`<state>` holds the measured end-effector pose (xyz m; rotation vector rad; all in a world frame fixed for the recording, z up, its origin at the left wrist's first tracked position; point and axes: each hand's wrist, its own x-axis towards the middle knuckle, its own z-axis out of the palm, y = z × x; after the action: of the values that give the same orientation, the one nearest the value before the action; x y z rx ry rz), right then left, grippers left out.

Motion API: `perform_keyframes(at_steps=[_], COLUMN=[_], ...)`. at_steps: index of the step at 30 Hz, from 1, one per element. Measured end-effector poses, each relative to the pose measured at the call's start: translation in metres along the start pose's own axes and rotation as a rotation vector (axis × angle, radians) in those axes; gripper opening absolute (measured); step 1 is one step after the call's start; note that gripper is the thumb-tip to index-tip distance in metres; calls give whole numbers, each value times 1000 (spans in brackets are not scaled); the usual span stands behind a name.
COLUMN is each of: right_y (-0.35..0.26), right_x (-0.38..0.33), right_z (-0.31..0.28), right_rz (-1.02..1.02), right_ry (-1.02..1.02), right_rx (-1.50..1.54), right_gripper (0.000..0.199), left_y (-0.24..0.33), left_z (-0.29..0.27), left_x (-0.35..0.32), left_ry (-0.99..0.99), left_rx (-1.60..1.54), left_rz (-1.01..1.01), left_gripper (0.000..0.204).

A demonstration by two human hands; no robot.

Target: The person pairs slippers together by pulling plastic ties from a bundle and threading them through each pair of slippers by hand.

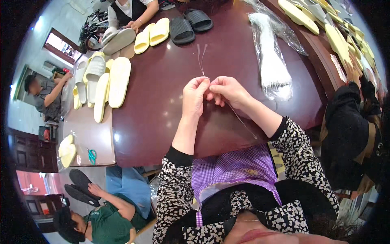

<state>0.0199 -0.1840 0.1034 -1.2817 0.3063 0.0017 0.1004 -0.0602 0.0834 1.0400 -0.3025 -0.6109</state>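
Note:
My left hand (194, 92) and my right hand (230, 91) meet above the dark red table, thumbs and fingertips pinched close together. Between them they hold thin clear plastic strands (200, 65). Two ends with pale, flat tips stick up past my left fingertips. Another thin length (239, 118) trails from below my right hand toward the near table edge. The exact spot where the strands meet is hidden by my fingers. To the right lies a clear plastic bag (270, 57) holding a bundle of similar-looking white strands.
Yellow slippers (159, 31) and black slippers (183, 30) sit at the far side. More yellow and grey slippers (119, 81) lie left, with teal scissors (92, 156) nearer. Slippers (298, 16) line the right-hand table. Several people are around, one handling a slipper (118, 41) across the table.

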Motion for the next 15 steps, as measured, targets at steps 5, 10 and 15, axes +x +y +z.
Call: perform_keyframes(at_steps=[5,10,15], right_y=[0,8,9], right_x=[-5,-7,-10], right_z=[1,-5,-9], right_rz=[48,43,52], right_ry=[13,18,-10], right_rx=[-68,-113,-93], right_gripper=[16,15,14], left_y=[-1,-1,2], left_z=[-8,-10,-9], left_x=[4,-2,-8], left_ry=[6,23,17], left_rx=[-11,-56,-71], left_rz=[-95,-112,-130], left_gripper=[13,13,14])
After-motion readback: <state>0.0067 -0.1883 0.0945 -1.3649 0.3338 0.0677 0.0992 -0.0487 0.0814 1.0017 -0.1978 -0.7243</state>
